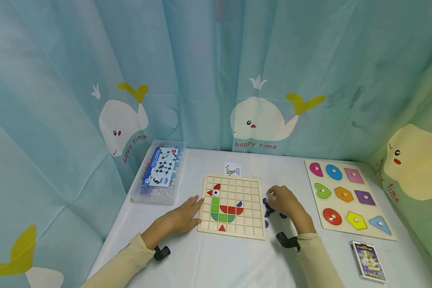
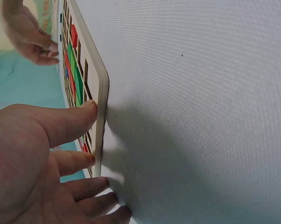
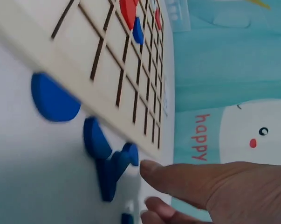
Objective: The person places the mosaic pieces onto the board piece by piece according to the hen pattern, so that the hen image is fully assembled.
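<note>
A wooden grid board (image 1: 248, 232) lies on the table, with red, green and blue pieces forming a bird-like figure. Along its left edge rests my left hand (image 1: 183, 216); in the left wrist view the thumb (image 2: 79, 119) touches the rim and the fingers are spread. My right hand (image 1: 282, 200) is beyond the board's right edge, over loose blue pieces (image 1: 269, 212). In the right wrist view its thumb (image 3: 173, 177) is close beside a small cluster of blue pieces (image 3: 105, 172), with a gap between thumb and fingers and nothing visible there. Another blue piece (image 3: 54, 100) lies against the board's edge.
A small pattern card (image 1: 232, 169) lies behind the board. At the left stands a clear plastic box (image 1: 138, 198) of small parts. To the right are a shape puzzle board (image 1: 345, 228) with knobbed pieces and a card pack (image 1: 368, 261). A whale-print curtain (image 1: 209, 80) surrounds the table.
</note>
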`<action>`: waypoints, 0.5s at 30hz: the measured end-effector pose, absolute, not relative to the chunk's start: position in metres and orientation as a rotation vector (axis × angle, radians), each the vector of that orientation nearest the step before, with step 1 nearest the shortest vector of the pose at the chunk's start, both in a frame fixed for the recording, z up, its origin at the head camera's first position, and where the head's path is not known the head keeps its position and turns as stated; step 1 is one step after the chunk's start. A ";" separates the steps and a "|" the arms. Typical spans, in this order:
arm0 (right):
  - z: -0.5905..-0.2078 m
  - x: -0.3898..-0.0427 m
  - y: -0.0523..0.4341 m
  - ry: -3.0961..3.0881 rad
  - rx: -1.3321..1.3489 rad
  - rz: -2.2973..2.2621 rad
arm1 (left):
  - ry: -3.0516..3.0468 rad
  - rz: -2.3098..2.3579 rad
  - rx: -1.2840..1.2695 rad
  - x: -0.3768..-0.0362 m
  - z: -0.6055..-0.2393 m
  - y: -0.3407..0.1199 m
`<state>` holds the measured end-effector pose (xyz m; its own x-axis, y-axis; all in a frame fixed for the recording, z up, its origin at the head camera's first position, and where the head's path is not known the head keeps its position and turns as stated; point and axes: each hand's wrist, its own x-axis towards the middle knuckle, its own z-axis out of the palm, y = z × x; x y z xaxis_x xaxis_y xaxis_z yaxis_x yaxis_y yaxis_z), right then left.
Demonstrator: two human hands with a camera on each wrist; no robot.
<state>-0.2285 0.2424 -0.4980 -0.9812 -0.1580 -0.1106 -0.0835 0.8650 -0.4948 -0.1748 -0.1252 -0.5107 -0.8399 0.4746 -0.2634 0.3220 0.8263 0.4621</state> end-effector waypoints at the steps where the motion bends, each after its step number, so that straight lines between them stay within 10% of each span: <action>1: -0.499 -0.228 0.245 2.881 -0.197 -0.743 | 2.639 0.572 0.594 -0.175 -0.511 -0.125; 15: -0.511 -0.228 0.239 2.865 -0.212 -0.765 | 2.639 0.574 0.576 -0.175 -0.512 -0.124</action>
<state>-0.2279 0.2393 -0.5110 -0.9757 -0.1798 -0.1255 -0.0933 0.8584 -0.5045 -0.1746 -0.1239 -0.5118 -0.8445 0.4616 -0.2714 0.3071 0.8327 0.4607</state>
